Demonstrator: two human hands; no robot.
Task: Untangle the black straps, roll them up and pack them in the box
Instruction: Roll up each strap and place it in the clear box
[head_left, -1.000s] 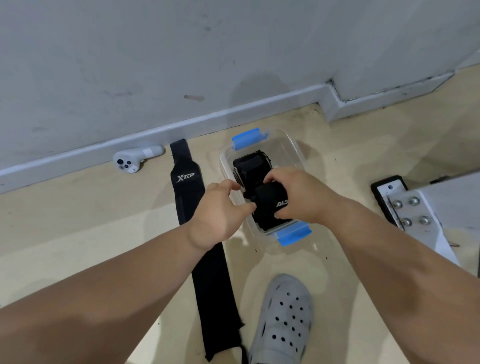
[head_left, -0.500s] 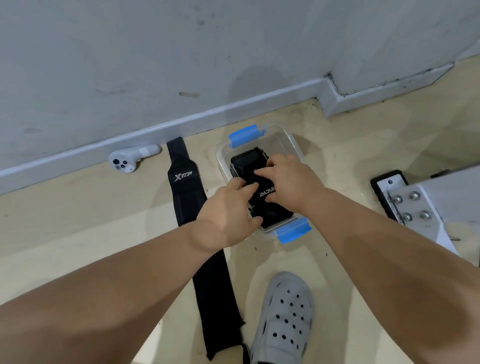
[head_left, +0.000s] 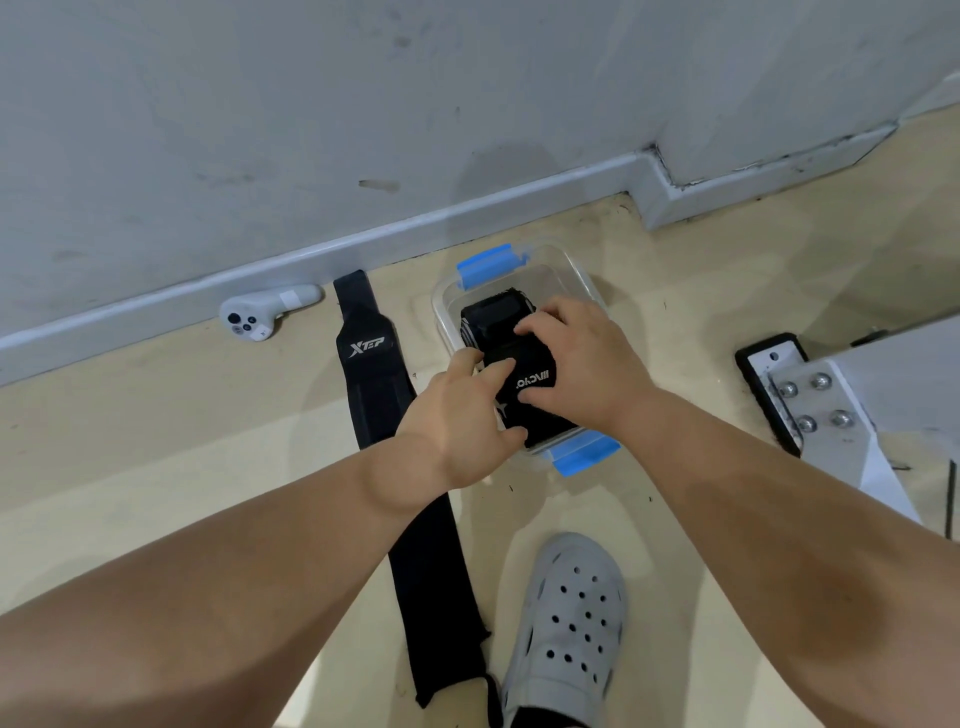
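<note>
Black roll (head_left: 537, 387), mid-frame: right hand (head_left: 592, 364) grips, left hand (head_left: 462, 421) presses flat-fingered. We should seat it evenly in the box (head_left: 582, 278).

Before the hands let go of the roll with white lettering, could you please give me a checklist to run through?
1. Near rolled black strap with white lettering inside the clear plastic box with blue latches: ok.
2. Far rolled black strap in the box: ok.
3. Near roll seated fully: cannot tell; left hand and right hand cover it.
4. Long flat black strap on the floor rolled: not ok.
5. Room for a third roll: cannot tell.
</note>
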